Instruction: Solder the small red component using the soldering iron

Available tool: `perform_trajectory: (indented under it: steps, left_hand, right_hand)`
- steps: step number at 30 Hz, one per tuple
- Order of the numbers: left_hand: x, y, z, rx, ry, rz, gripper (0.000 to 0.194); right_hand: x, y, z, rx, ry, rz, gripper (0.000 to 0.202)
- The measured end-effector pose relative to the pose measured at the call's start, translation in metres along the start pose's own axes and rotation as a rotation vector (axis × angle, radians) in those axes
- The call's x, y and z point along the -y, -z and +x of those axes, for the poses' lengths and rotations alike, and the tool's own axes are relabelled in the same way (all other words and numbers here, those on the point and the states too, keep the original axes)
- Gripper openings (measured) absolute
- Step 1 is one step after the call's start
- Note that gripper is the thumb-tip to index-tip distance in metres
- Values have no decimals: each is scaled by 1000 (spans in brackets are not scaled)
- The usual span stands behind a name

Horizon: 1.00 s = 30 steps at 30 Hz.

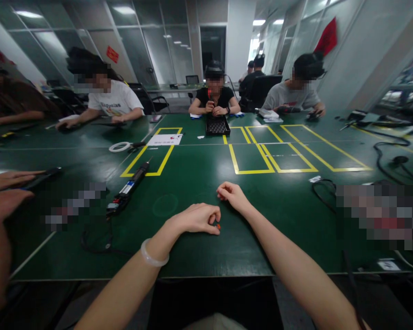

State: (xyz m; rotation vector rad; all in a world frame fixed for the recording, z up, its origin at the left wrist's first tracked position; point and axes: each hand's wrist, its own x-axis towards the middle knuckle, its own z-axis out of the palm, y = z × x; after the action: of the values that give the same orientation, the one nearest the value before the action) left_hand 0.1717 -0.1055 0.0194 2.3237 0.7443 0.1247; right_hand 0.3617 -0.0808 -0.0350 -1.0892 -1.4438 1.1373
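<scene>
My left hand (198,218), with a pale bangle (154,257) on its wrist, is low over the green table (189,256). Its thumb and curled fingers close around a small orange-red piece (218,227), too small to name further. Just beyond it and to the right, my right hand (233,195) is closed, thumb and fingertips drawn together. Whatever may be in that pinch is hidden. The two hands are close but apart.
An electric screwdriver (129,187) with a cable lies to the left. Yellow tape outlines (254,172) mark the table ahead. A black tray (218,126) stands before a co-worker opposite. Cables (325,183) and a blurred object (382,215) lie right; another person's arm (7,197) reaches in left.
</scene>
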Motion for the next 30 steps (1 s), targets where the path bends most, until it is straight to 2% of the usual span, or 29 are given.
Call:
perform_trajectory:
  steps: [4,11,14,21,25,30]
  left_hand:
    - [11,0,5,-83,-18,-100,16]
    - [37,10,10,-412,133,-454,29]
    - [37,11,10,-525,127,-400,29]
    - [24,5,12,-581,-5,-204,20]
    - [24,5,12,-610,16,-234,20]
    - [25,7,10,-578,29,-262,29]
  right_hand:
    - [-1,-1,0,17,5,-5,23]
    - [2,-3,-3,68,16,28,27]
    - [3,-6,-5,115,17,80,28]
    - [5,-10,-8,148,34,143,31]
    - [5,-10,-8,150,50,137,30]
    - [7,-8,-7,157,13,141,31]
